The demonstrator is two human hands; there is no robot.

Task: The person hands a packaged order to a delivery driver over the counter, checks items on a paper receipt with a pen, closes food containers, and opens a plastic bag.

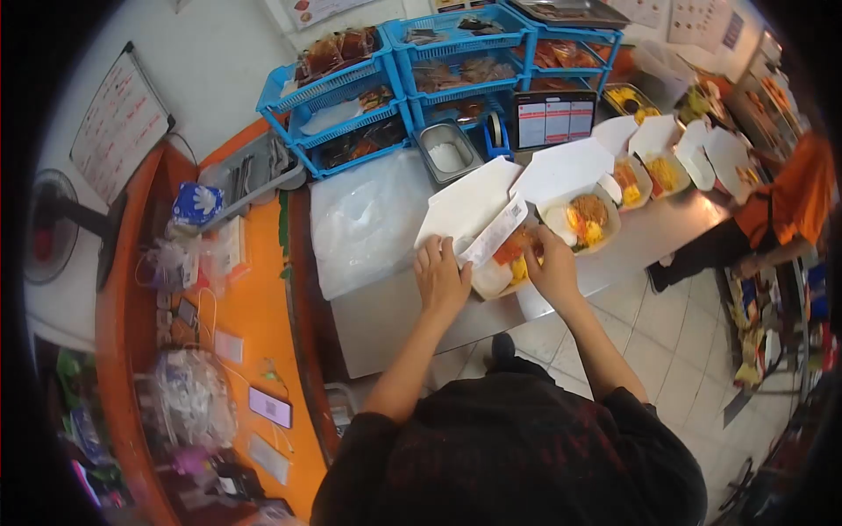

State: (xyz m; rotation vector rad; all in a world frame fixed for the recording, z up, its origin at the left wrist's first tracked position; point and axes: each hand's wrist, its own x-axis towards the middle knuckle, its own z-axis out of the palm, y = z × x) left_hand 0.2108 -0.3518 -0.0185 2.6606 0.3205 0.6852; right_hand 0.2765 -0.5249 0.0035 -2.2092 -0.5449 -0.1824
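A white takeaway box (491, 282) stands with its lid up on the steel counter, holding reddish and yellow food. Across its open top slants a white printed slip (496, 235). My left hand (441, 279) grips the box's left side, its thumb by the lower end of the slip. At the right side of the same box is my right hand (554, 270), fingers bent around the rim beside the food; their tips are partly hidden. Just right of it stands a second open takeaway box (605, 238) with brown rice-like food, egg and yellow pieces.
More open boxes (664, 167) line the steel counter (386, 329) to the right. Behind are blue basket racks (465, 79), a tablet (555, 121), a metal container (449, 151) and clear plastic bags (364, 219). A person in orange (794, 193) stands at right. A phone (270, 408) lies on the orange counter.
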